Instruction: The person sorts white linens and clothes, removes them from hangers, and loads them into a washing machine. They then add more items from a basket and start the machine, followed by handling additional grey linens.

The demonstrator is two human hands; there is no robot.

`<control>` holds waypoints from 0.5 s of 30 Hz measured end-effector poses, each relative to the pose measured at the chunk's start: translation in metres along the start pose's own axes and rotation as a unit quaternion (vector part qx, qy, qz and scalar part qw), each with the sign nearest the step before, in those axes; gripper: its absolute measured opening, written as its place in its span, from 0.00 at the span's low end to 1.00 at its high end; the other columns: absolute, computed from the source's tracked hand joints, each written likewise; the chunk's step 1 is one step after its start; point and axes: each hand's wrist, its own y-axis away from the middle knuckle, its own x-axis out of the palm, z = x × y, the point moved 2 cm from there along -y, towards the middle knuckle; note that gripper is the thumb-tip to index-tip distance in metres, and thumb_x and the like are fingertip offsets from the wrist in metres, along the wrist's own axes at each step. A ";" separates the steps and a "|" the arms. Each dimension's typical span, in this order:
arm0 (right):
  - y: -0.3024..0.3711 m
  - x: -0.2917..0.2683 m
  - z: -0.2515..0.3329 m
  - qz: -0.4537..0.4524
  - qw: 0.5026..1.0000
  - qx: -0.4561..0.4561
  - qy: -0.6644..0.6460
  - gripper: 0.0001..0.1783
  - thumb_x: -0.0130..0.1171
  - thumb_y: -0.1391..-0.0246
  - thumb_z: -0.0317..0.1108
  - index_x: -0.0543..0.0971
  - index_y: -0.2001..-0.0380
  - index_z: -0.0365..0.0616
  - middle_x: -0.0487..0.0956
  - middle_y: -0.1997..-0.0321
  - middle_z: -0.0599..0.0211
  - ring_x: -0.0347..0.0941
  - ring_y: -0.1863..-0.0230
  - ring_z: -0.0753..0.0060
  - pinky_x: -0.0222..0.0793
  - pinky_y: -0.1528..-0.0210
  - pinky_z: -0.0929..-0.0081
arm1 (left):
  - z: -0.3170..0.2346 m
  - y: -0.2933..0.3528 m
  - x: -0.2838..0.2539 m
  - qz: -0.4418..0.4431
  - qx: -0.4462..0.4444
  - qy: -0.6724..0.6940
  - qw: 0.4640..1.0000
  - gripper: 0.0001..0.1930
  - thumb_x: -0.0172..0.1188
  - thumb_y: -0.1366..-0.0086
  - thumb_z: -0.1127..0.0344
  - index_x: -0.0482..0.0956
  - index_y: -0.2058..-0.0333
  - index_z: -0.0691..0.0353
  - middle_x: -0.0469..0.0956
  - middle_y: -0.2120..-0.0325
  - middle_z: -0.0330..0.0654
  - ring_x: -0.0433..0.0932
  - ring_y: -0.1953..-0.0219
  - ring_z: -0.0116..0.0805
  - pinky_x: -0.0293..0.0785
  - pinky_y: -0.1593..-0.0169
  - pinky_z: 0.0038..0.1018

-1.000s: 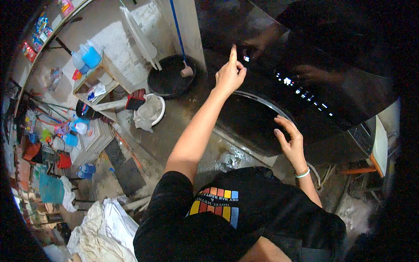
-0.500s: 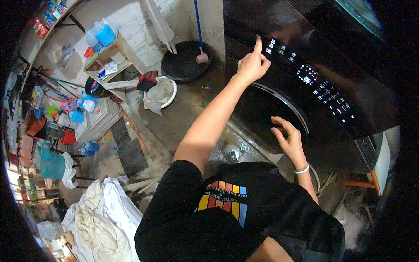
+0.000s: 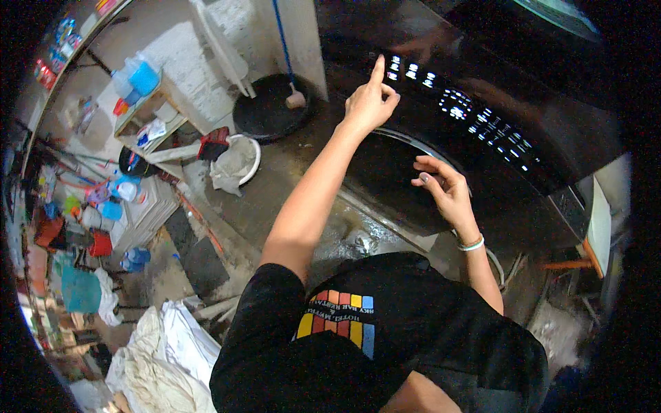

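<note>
A glossy black washing machine fills the right side, with a lit control panel of small white symbols across its front. My left hand reaches up to the panel's left end, its index fingertip at the dark surface beside the symbols. That finger is stretched out, the thumb stands apart, and nothing is held. Below the panel is the machine's round dark door with a silvery rim. In front of the door hovers my right hand, empty, fingers loosely curved and apart from the thumb.
Left of the machine stand a black tub with a blue-handled tool and a white bucket holding grey cloth. Farther left are a small shelf with blue jugs and cluttered bottles. White cloths lie lower left. The floor looks wet.
The view has shifted, so the machine and panel sit farther left in the picture. My left index finger stays at the panel's left end. My right hand remains raised before the door.
</note>
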 end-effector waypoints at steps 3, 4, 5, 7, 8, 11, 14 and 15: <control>0.002 -0.003 -0.002 -0.028 0.998 0.001 -0.051 0.16 0.58 0.34 0.27 0.78 0.45 0.33 0.83 0.50 0.57 0.82 0.56 0.71 0.80 0.48 0.73 | -0.008 0.014 0.015 0.019 0.041 0.016 0.999 0.50 0.64 0.37 0.59 0.40 0.24 0.54 0.87 0.61 0.35 0.86 0.64 0.40 0.79 0.54 0.40; 0.003 -0.003 -0.004 -0.030 0.998 0.014 -0.049 0.16 0.58 0.33 0.28 0.78 0.45 0.33 0.83 0.50 0.58 0.82 0.56 0.71 0.80 0.49 0.73 | -0.012 0.019 0.022 0.018 0.074 0.016 0.997 0.51 0.65 0.37 0.58 0.40 0.24 0.55 0.87 0.61 0.36 0.86 0.70 0.35 0.81 0.59 0.35; 0.005 -0.003 -0.006 -0.036 0.998 0.019 -0.054 0.16 0.59 0.33 0.28 0.78 0.45 0.33 0.83 0.50 0.58 0.82 0.56 0.71 0.80 0.49 0.73 | -0.015 0.025 0.030 0.039 0.074 0.015 0.996 0.51 0.66 0.37 0.60 0.40 0.24 0.56 0.87 0.62 0.36 0.86 0.71 0.35 0.81 0.60 0.34; 0.009 -0.004 -0.011 -0.045 0.997 0.033 -0.060 0.16 0.59 0.33 0.30 0.79 0.46 0.33 0.83 0.50 0.58 0.82 0.55 0.71 0.80 0.50 0.71 | -0.021 0.035 0.045 0.060 0.102 0.036 0.992 0.52 0.66 0.38 0.62 0.39 0.24 0.58 0.87 0.61 0.38 0.85 0.71 0.36 0.81 0.61 0.34; 0.012 -0.005 -0.012 -0.045 0.998 0.034 -0.042 0.15 0.56 0.32 0.28 0.79 0.45 0.34 0.84 0.52 0.59 0.83 0.57 0.71 0.79 0.52 0.75 | -0.023 0.039 0.052 0.079 0.090 0.035 0.992 0.52 0.66 0.38 0.62 0.39 0.25 0.58 0.87 0.61 0.39 0.85 0.71 0.36 0.81 0.61 0.34; 0.021 -0.004 -0.014 -0.059 0.995 0.027 -0.082 0.15 0.58 0.33 0.29 0.79 0.47 0.32 0.84 0.53 0.60 0.82 0.55 0.71 0.80 0.51 0.73 | -0.027 0.048 0.061 0.098 0.107 0.056 0.988 0.54 0.67 0.38 0.62 0.36 0.24 0.58 0.87 0.60 0.40 0.85 0.72 0.34 0.81 0.62 0.32; 0.031 -0.005 -0.013 -0.085 0.994 0.037 -0.060 0.15 0.57 0.33 0.29 0.80 0.48 0.32 0.84 0.53 0.60 0.81 0.54 0.72 0.81 0.51 0.73 | -0.024 0.049 0.054 0.074 0.107 0.102 0.986 0.57 0.68 0.37 0.63 0.30 0.25 0.58 0.86 0.60 0.41 0.84 0.71 0.30 0.80 0.62 0.29; 0.035 -0.004 -0.013 -0.087 0.994 0.047 -0.055 0.14 0.57 0.33 0.29 0.80 0.48 0.32 0.84 0.53 0.61 0.82 0.55 0.72 0.80 0.52 0.73 | -0.021 0.047 0.051 0.066 0.055 0.101 0.991 0.57 0.67 0.37 0.64 0.29 0.25 0.58 0.86 0.60 0.41 0.84 0.71 0.30 0.80 0.61 0.28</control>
